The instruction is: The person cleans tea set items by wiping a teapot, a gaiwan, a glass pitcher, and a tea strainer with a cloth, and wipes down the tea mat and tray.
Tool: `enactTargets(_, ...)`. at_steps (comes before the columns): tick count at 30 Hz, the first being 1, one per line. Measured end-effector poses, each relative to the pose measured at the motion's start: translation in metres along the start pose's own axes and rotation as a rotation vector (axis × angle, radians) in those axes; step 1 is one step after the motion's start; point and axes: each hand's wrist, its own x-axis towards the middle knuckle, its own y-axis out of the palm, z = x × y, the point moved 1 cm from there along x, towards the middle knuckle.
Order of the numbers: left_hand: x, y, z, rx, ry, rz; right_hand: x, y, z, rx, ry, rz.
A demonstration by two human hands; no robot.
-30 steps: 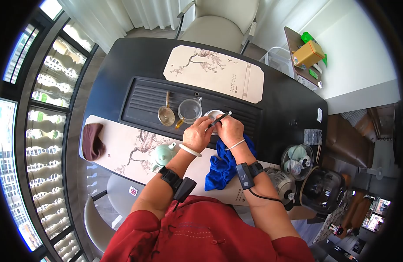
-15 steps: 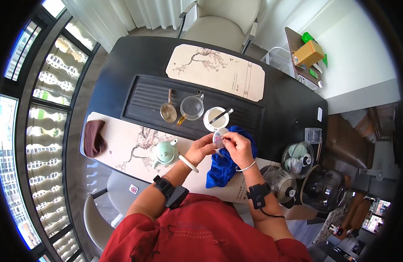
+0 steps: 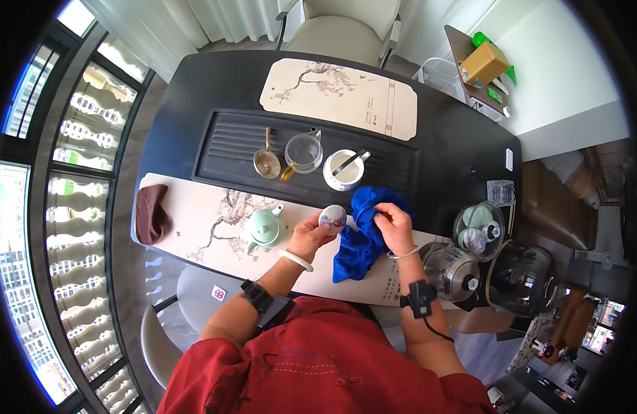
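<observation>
My left hand [image 3: 312, 237] is closed on a small round white lid [image 3: 333, 217] with a painted flower pattern. Just right of it, the fingers of my right hand [image 3: 396, 231] pinch a bright blue cloth [image 3: 358, 250], part of which bunches up beyond them and part hangs toward me. A pale green teapot [image 3: 266, 228] stands on the light runner, left of my left hand. Past the lid, on the black tea tray [image 3: 228, 179], is a white pot [image 3: 341, 182] without a lid, a dark stick-like tool lying across its mouth.
A glass pitcher [image 3: 304, 152] and a strainer [image 3: 266, 164] also sit on the tray. The brown cloth [image 3: 152, 214] lies at the left. To the right are a glass kettle [image 3: 451, 272] and a clear bowl of cups [image 3: 478, 231]. Another printed mat [image 3: 339, 96] covers the far side.
My right hand has let go of the lid, moved right and taken hold of the blue cloth, lifting some of it. My left hand keeps the lid, now slightly nearer me and turned.
</observation>
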Motion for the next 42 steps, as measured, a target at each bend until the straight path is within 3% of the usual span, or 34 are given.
enactTargets(1, 0.000, -0.002, 0.004, 0.109, -0.003, -0.034, -0.004, 0.002, 0.015, 0.004, 0.004, -0.003)
enactTargets(3, -0.001, 0.002, 0.011, 0.183, 0.032, -0.022, -0.014, 0.013, 0.048, -0.061, -0.194, 0.131)
enactTargets(5, 0.001, 0.010, 0.019, 0.744, 0.499, 0.065, -0.019, 0.026, 0.057, -0.304, -0.310, 0.187)
enactTargets(7, -0.001, 0.018, 0.030, 0.717, 0.492, 0.050, -0.018, 0.033, 0.051, -0.362, -0.239, 0.059)
enactTargets(9, -0.005, 0.027, 0.022, 0.309, 0.293, 0.076, -0.014, 0.026, 0.061, -0.426, -0.171, -0.018)
enactTargets(12, -0.015, 0.039, 0.009, 0.258, 0.167, 0.156, -0.009, 0.017, 0.031, -0.375, -0.108, 0.071)
enactTargets(14, -0.018, 0.047, 0.007, 0.126, 0.082, 0.177, -0.008, 0.012, 0.016, 0.238, 0.236, 0.135)
enactTargets(17, -0.020, 0.050, 0.011, -0.009, 0.043, 0.180, -0.012, 0.010, 0.012, 0.407, 0.340, 0.163)
enactTargets(18, -0.020, 0.048, 0.011, -0.009, 0.043, 0.181, -0.016, 0.010, 0.017, 0.406, 0.340, 0.161)
enactTargets(20, -0.015, 0.041, 0.015, 0.032, 0.033, 0.099, -0.022, 0.014, 0.029, 0.130, 0.116, 0.148)
enactTargets(21, -0.010, 0.039, 0.020, 0.032, 0.032, 0.100, -0.022, 0.019, 0.024, -0.185, -0.101, 0.120)
enactTargets(23, -0.005, 0.042, 0.020, 0.774, 0.335, 0.022, -0.023, 0.024, 0.031, -0.333, -0.077, 0.026)
enactTargets(24, -0.011, 0.051, 0.007, 0.815, 0.336, 0.003, -0.024, 0.025, 0.038, -0.333, -0.079, 0.027)
enactTargets(28, -0.005, 0.043, 0.011, 0.767, 0.308, 0.126, -0.026, 0.023, 0.041, 0.069, 0.142, 0.033)
enactTargets(30, -0.011, 0.047, 0.011, 0.449, 0.202, 0.170, -0.024, 0.022, 0.029, 0.298, 0.255, -0.001)
enactTargets(35, -0.022, 0.048, 0.015, 0.186, 0.062, 0.228, -0.030, 0.015, 0.024, 0.388, 0.275, 0.025)
enactTargets(37, -0.023, 0.049, 0.014, 0.056, -0.003, 0.144, -0.029, 0.016, 0.030, 0.401, 0.261, 0.076)
enactTargets(38, -0.019, 0.046, 0.015, 0.056, -0.001, 0.143, -0.028, 0.017, 0.039, 0.112, 0.140, 0.112)
enactTargets(39, -0.011, 0.040, 0.016, 0.417, 0.130, 0.154, -0.028, 0.018, 0.047, -0.177, 0.020, 0.143)
enactTargets(40, -0.007, 0.037, 0.018, 0.778, 0.258, 0.163, -0.026, 0.019, 0.050, -0.236, -0.046, 0.066)
enactTargets(42, -0.001, 0.041, 0.012, 0.734, 0.260, 0.138, -0.024, 0.018, 0.048, -0.084, 0.054, 0.074)
